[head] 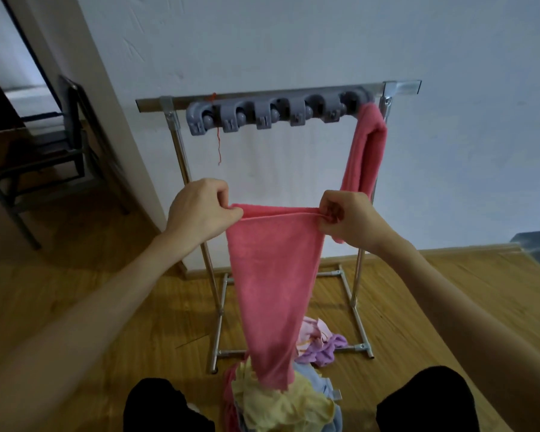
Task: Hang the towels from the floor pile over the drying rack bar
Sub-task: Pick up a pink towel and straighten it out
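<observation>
nearest me, the floor pile (281,403) of soft crumpled towels, yellow, blue and lilac. above it my left hand (200,210) and right hand (349,219) each pinch a top corner of a fuzzy pink towel (275,282), fingers curled tight, cloth hanging down. beyond, another pink towel (367,148) drapes over the metal drying rack bar (293,95).

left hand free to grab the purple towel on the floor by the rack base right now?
Probably not. The left hand is pinching one top corner of the pink towel, the right hand the other, held up in front of the rack. The purple towel lies far below, partly behind that hanging cloth.
</observation>
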